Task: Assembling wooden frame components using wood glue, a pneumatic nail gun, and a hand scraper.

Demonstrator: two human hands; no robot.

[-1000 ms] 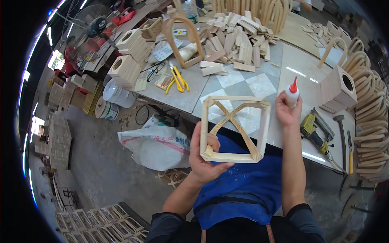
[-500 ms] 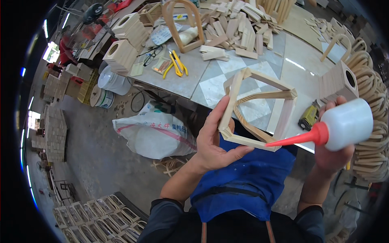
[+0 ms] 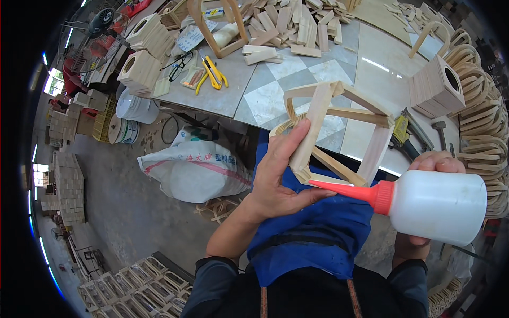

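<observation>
My left hand grips a pale wooden frame by its near left corner, thumb along the lower edge. The frame is tilted above my lap, with slats joined at angles and a curved piece at its side. My right hand is wrapped round a white squeeze bottle, lying nearly level. Its long red nozzle points left, the tip at the frame's lower left corner. A small whitish bead shows on the nozzle; whether the tip touches the wood is unclear.
On the table are a pile of wooden slats, an arched frame, yellow-handled pliers, a yellow-green tool and a hammer. Stacked slotted blocks and bent wooden arches stand right. A white sack lies on the floor.
The bottle has come closer and lower, and its nozzle tip has shifted left along the frame's lower edge. The frame has turned in my left hand. The view has shifted slightly.
</observation>
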